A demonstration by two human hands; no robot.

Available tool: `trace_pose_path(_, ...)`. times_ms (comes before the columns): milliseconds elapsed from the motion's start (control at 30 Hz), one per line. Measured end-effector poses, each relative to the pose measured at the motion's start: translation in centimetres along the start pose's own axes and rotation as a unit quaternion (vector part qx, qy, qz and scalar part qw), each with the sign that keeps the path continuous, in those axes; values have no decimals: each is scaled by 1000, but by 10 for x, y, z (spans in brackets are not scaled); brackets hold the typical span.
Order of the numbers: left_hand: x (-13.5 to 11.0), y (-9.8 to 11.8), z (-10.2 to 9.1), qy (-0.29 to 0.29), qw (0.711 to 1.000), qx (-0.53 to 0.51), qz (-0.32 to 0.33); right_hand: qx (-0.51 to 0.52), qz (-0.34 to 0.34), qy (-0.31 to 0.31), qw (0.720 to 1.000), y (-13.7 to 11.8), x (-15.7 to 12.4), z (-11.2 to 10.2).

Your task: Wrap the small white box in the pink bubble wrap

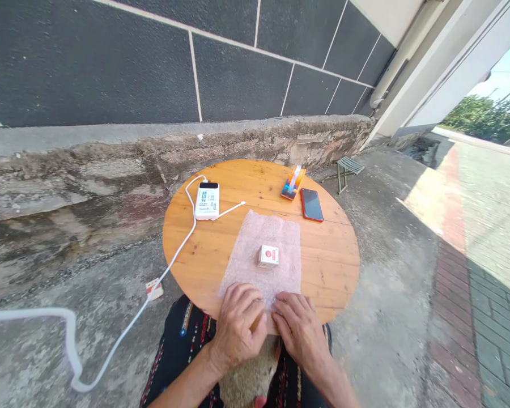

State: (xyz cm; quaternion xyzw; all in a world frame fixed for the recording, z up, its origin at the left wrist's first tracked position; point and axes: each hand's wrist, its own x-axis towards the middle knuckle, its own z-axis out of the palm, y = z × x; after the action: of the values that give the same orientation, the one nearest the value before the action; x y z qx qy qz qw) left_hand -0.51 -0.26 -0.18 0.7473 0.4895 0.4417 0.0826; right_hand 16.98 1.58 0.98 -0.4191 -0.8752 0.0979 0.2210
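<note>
A sheet of pinkish clear bubble wrap [245, 246] lies flat on the round wooden table [327, 272]. A small white box with red print [268, 256] sits near the middle of the sheet. At the sheet's near left corner, my left hand [241, 318] has its fingers curled and closed on the edge. Close beside it, my right hand [298, 322] grips the same near edge, thumb tucked towards the fingers. Both hands are apart from the box, on its near side. The fingertips and the edge under them are partly hidden.
Behind the sheet are a white power bank [207, 207] with a white cable [182, 245] trailing off left, an orange tape dispenser [293, 184] and a red-edged phone [311, 204]. A folding stool [349, 167] stands beyond the table. A small carton [154, 289] lies on the ground.
</note>
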Motion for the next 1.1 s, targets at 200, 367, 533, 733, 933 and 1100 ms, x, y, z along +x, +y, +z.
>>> trace_pose_path(200, 1, 2, -5, -14, 999, 19, -34, 9, -6, 38, 999, 6, 6, 16)
trace_pose_path(367, 11, 3, -16, -43, 994, 94, -29, 82, 20, 53, 995, 7, 12, 3)
trace_pose_path(533, 27, -6, -19, -29, 990, 135, -12, 120, 26, 40, 992, 4, 19, -15)
trace_pose_path(733, 35, -1, -27, -33, 997, 69, -6, 152, 34, -1, 988, -4, 14, -37)
trace_pose_path(933, 47, -1, -31, -53, 998, 32, -32, 157, 41, 11, 987, 2, -3, -42)
trace_pose_path(1100, 66, -10, -26, -60, 996, 25, -55, 145, 143, 131, 970, 23, -2, -22)
